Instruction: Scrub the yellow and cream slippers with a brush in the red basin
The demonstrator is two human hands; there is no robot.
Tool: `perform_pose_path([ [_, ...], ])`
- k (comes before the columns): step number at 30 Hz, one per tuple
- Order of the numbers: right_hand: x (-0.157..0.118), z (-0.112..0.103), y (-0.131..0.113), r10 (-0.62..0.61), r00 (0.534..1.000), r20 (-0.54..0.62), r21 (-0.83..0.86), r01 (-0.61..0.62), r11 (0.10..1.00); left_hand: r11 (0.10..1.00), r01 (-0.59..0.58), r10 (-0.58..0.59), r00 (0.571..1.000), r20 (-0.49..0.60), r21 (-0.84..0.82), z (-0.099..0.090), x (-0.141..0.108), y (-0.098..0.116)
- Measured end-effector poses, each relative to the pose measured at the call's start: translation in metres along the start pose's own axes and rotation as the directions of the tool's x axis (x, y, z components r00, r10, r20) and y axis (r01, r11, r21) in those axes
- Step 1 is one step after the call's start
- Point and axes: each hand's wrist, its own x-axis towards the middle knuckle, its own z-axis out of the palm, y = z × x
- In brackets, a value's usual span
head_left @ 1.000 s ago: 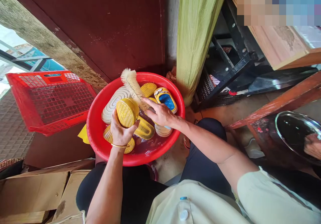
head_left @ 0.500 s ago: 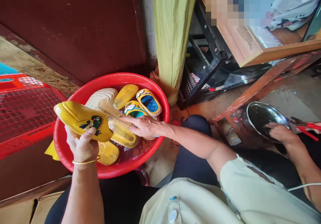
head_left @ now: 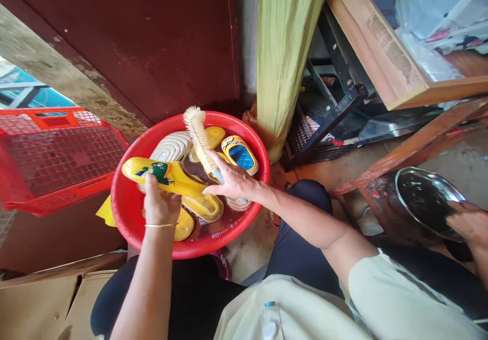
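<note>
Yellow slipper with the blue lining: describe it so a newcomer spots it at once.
Find the round red plastic basin and look at its side nearest the pale green hanging cloth. The yellow slipper with quilted blue lining lies there, opening up, just beyond the right hand. Among the slippers lying in the basin, only this one shows a bright blue inside.

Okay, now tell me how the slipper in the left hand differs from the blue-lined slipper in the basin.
The held slipper is up in the left hand, while the blue-lined slipper lies in the red basin. The held slipper shows its side, with a green cartoon figure; the blue-lined slipper shows its open top and blue inside. Both are yellow outside.
</note>
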Motion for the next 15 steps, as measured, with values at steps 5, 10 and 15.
perform_pose_path([
  [5,-0.004,0.033,-0.017,0.057,0.998,0.031,-0.038,-0.056,0.998,0.998,0.036,-0.034,0.999,0.037,-0.058,0.031,-0.018,-0.009],
  [10,-0.002,0.025,-0.017,0.183,0.974,-0.131,0.016,-0.182,0.983,0.974,0.082,-0.127,0.969,0.211,0.21,0.019,-0.03,0.002],
  [15,-0.002,-0.023,-0.007,0.13,0.947,-0.294,-0.084,-0.161,0.983,0.845,-0.152,0.021,0.968,0.252,0.512,0.003,-0.036,0.004],
])
